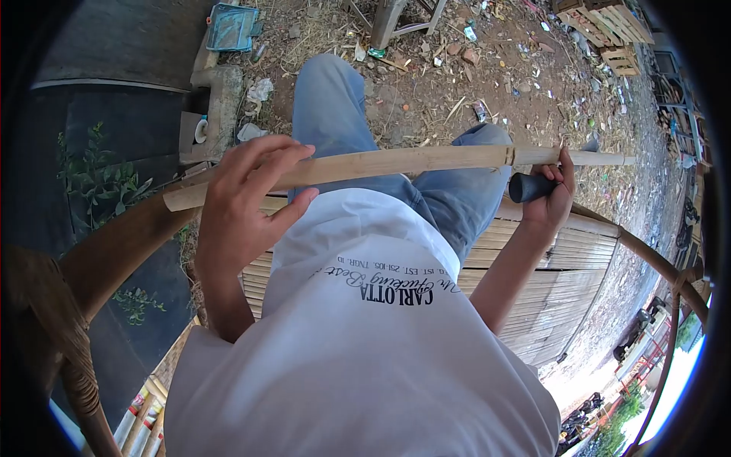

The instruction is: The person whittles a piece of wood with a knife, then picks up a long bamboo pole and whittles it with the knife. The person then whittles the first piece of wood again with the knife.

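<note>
A long, pale bamboo strip (396,161) lies crosswise above the thighs, with a node near its right part. My left hand (242,202) is over the strip's left part, back of the hand up, thumb and fingers spread apart on either side of it. My right hand (552,190) is closed around a black cylindrical handle (527,187), its fingertips against the strip's underside and edge. A small grey, blade-like tip (592,144) shows beyond the strip; its link to the handle is hidden.
Beneath the legs is a slatted bamboo seat (567,263) with curved poles. Littered ground (411,95) lies ahead, with a wooden stool (387,23) and a blue tray (232,27). Wooden crates (601,27) stand at upper right; leafy plants (103,179) are on the left.
</note>
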`<state>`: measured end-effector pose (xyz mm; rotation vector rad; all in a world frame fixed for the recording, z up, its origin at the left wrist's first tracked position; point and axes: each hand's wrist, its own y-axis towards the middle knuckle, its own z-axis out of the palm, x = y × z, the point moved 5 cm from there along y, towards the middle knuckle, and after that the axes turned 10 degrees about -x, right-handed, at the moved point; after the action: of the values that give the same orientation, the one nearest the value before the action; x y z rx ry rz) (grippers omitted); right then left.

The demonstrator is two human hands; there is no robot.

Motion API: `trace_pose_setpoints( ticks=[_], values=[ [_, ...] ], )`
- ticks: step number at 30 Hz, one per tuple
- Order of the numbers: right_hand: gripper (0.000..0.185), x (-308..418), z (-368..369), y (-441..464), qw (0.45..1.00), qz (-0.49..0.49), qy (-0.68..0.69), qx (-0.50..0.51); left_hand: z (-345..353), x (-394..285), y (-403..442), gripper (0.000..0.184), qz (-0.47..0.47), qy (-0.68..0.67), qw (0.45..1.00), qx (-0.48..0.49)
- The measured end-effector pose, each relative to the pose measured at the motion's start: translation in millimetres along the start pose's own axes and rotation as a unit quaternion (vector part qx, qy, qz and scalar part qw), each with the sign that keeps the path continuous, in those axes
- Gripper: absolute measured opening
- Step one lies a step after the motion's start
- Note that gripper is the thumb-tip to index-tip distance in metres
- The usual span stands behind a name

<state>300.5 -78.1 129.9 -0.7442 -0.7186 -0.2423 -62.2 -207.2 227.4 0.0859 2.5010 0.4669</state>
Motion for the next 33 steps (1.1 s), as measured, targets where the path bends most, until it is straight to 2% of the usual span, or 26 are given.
trace_pose_setpoints(
  ticks=[1,3,4,6,10,12,13,15,16,18,19,21,22,24,26,33],
  values=[
    [0.019,2,-6,4,1.000,0.000,-0.002,-0.006,1,-1,5,0.042,0.001,0.003,1.000,0.004],
    [0.021,5,-16,7,1.000,-0.010,-0.011,-0.016,-8,-6,14,0.033,0.052,0.006,0.995,-0.085],
    [0.021,5,-20,6,1.000,-0.008,-0.009,-0.018,-8,-4,17,0.033,0.053,0.008,0.995,-0.082],
    [0.022,7,-32,8,0.999,-0.012,-0.014,-0.046,-17,-1,19,0.023,0.084,-0.033,0.982,-0.167],
    [0.019,7,-51,14,0.998,0.005,0.006,-0.056,-27,9,20,0.018,0.086,0.002,0.978,-0.188],
    [0.013,7,-57,13,0.998,0.020,0.024,-0.061,-32,19,16,0.014,0.032,0.020,0.973,-0.226],
    [0.012,7,-67,18,0.997,0.014,0.027,-0.075,-33,21,15,0.014,0.036,0.020,0.974,-0.225],
    [0.011,10,-77,24,0.995,0.005,0.035,-0.089,-39,35,14,0.018,-0.041,0.017,0.957,-0.287],
    [0.010,10,-81,25,0.994,-0.002,0.036,-0.108,-36,35,16,0.018,-0.038,0.017,0.957,-0.287],
    [0.009,10,-89,28,0.991,-0.006,0.039,-0.126,-31,46,16,0.031,-0.150,0.030,0.934,-0.322],
    [0.009,9,-91,29,0.992,0.006,0.046,-0.121,-29,48,16,0.031,-0.148,0.032,0.934,-0.322],
    [0.009,8,-93,27,0.991,0.018,0.056,-0.117,-14,66,13,0.045,-0.274,-0.215,0.897,-0.272],
    [0.009,9,-92,24,0.991,0.019,0.052,-0.124,-14,64,13,0.045,-0.273,-0.213,0.898,-0.273],
    [0.010,7,-96,24,0.990,0.025,0.049,-0.128,-8,60,11,0.044,-0.299,-0.324,0.861,-0.255],
    [0.020,8,-113,39,0.989,0.030,0.064,-0.126,-8,56,12,0.045,-0.284,-0.333,0.861,-0.260],
    [0.020,10,-128,41,0.987,0.038,0.061,-0.141,-9,51,12,0.051,-0.245,-0.396,0.853,-0.234]
  ],
)
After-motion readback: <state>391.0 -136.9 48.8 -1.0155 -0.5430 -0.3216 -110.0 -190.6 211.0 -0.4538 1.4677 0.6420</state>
